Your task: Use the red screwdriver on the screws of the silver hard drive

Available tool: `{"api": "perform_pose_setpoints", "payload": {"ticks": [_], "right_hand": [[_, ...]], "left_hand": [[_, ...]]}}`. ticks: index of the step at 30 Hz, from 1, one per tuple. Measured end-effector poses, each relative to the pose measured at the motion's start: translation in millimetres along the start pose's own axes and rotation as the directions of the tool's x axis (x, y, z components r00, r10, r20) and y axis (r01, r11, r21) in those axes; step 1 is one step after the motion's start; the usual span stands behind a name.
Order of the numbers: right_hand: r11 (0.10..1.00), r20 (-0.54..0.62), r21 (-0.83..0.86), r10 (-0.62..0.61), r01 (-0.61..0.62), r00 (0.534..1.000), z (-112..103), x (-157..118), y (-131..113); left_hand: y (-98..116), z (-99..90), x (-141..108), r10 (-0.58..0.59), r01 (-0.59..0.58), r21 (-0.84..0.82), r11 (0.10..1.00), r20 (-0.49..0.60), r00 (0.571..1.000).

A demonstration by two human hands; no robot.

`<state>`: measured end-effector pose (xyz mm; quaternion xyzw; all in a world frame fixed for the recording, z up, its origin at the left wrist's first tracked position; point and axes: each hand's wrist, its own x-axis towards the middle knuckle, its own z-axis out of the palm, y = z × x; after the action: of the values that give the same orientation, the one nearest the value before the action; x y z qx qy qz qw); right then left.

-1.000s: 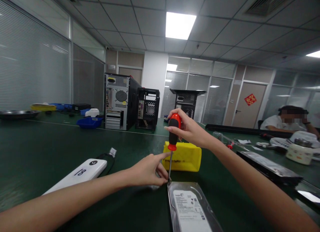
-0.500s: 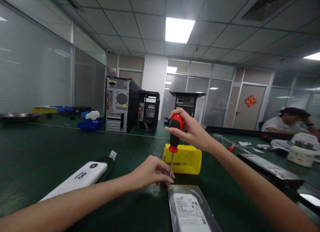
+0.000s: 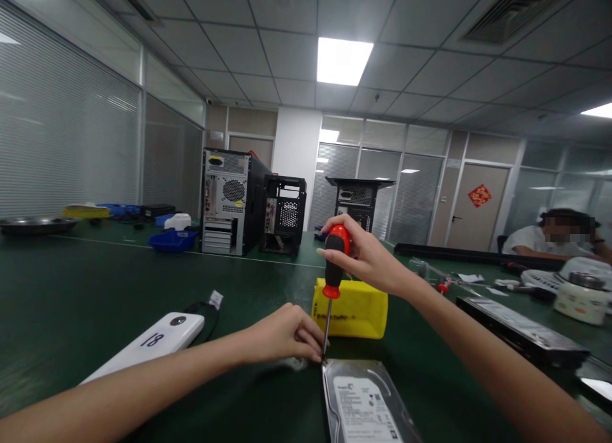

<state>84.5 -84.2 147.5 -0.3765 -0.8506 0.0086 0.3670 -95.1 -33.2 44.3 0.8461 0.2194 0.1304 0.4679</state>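
My right hand [image 3: 356, 252] grips the red and black handle of a screwdriver [image 3: 337, 255], which stands nearly upright. Its tip comes down at the far left corner of a silver hard drive [image 3: 366, 401] with a white label, lying on the green table [image 3: 229, 398]. My left hand [image 3: 294, 333] has its fingers pressed together beside the screwdriver tip and that corner; what they hold, if anything, is hidden. Just behind the drive, a yellow bin [image 3: 358, 309] rests on its side.
A white power bank [image 3: 153, 341] marked 18 lies at left. Computer cases [image 3: 234, 201] and a blue tray [image 3: 173, 240] stand farther back. At right are another drive [image 3: 523, 328], a white jar [image 3: 581, 303] and a seated person [image 3: 540, 239].
The view has tilted slightly, so most things sit a little lower. My left fingers have drawn slightly left and closer together by the screwdriver tip.
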Motion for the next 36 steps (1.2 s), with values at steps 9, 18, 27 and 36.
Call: {"api": "perform_pose_setpoints", "payload": {"ticks": [9, 18, 27, 36], "right_hand": [[0.999, 0.040, 0.015, 0.045, -0.046, 0.998, 3.2, -1.1, -0.5], [1.000, 0.031, -0.001, 0.022, -0.022, 0.999, 1.8, -1.6, -2.0], [0.999, 0.028, -0.017, 0.035, -0.034, 0.999, -1.3, -1.3, -1.1], [0.999, 0.021, 0.003, 0.040, -0.040, 0.999, -1.2, -1.2, 0.7]], "left_hand": [[-3.1, 1.1, 0.7, 0.018, -0.018, 0.064, 0.998, -0.007, 1.000], [-0.6, 3.4, -0.1, 0.035, -0.033, 0.085, 0.996, -0.024, 0.999], [4.7, 3.4, -2.3, 0.030, -0.028, 0.078, 0.997, -0.024, 0.999], [0.4, 2.7, -0.7, 0.021, -0.021, 0.020, 1.000, -0.002, 1.000]]}}
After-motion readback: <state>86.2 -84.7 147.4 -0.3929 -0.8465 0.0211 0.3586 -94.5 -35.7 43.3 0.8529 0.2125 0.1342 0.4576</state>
